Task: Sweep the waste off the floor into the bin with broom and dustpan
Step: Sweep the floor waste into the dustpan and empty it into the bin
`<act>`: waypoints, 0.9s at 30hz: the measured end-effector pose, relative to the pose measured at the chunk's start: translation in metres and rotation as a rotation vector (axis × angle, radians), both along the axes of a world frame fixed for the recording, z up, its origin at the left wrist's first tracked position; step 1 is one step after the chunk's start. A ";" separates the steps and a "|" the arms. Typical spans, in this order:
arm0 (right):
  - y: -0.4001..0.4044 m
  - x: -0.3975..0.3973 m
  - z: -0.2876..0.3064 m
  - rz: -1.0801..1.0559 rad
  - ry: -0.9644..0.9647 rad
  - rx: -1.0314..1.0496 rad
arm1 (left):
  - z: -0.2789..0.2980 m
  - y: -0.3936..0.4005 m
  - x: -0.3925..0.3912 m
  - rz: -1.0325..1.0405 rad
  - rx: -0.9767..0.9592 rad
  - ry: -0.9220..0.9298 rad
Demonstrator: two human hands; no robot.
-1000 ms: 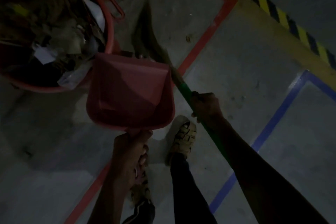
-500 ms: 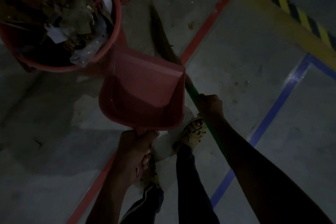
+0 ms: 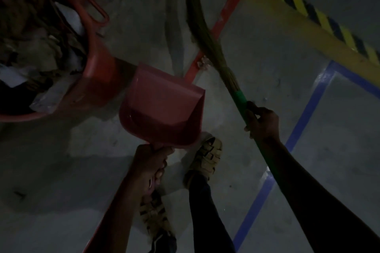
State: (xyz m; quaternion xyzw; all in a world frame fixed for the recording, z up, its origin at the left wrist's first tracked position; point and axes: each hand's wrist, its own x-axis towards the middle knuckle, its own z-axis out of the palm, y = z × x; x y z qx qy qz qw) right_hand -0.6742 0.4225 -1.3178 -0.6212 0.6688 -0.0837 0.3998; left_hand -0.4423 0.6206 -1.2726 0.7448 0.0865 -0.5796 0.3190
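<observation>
Waste fills the one red bin [image 3: 96, 80] at upper left: crumpled paper, dry leaves and a clear plastic piece hanging over its near rim, though the dim light makes the rest hard to sort. One red dustpan [image 3: 162, 109] is held off the floor just right of the bin, its tray seemingly bare. The left hand [image 3: 151, 162] grips its handle with fingers curled round it. One broom [image 3: 207, 35] slants across the floor, bristles reaching up past the red floor line [image 3: 222, 22]; the right hand [image 3: 262, 121] is wrapped round its green handle. A small scrap [image 3: 203, 63] lies on that red line beside the bristles. Two sandalled feet stand below the dustpan. One blue floor line [image 3: 302, 117] and one yellow-black striped band [image 3: 308, 12] run at right.
</observation>
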 end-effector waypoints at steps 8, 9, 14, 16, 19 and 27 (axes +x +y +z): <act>-0.090 0.025 -0.067 0.212 0.304 -0.220 | -0.082 -0.065 0.011 -0.071 0.054 0.071; -0.096 0.027 -0.074 0.220 0.329 -0.239 | -0.091 -0.072 0.011 -0.077 0.062 0.074; -0.129 0.034 -0.106 0.216 0.416 -0.261 | -0.127 -0.104 0.001 -0.083 0.095 0.162; -0.140 0.035 -0.118 0.252 0.435 -0.239 | -0.140 -0.115 -0.001 -0.094 0.108 0.183; -0.147 0.033 -0.136 0.299 0.428 -0.229 | -0.154 -0.130 -0.002 -0.083 0.112 0.188; -0.096 -0.022 -0.169 0.381 0.422 -0.165 | -0.188 -0.152 0.023 -0.096 0.125 0.180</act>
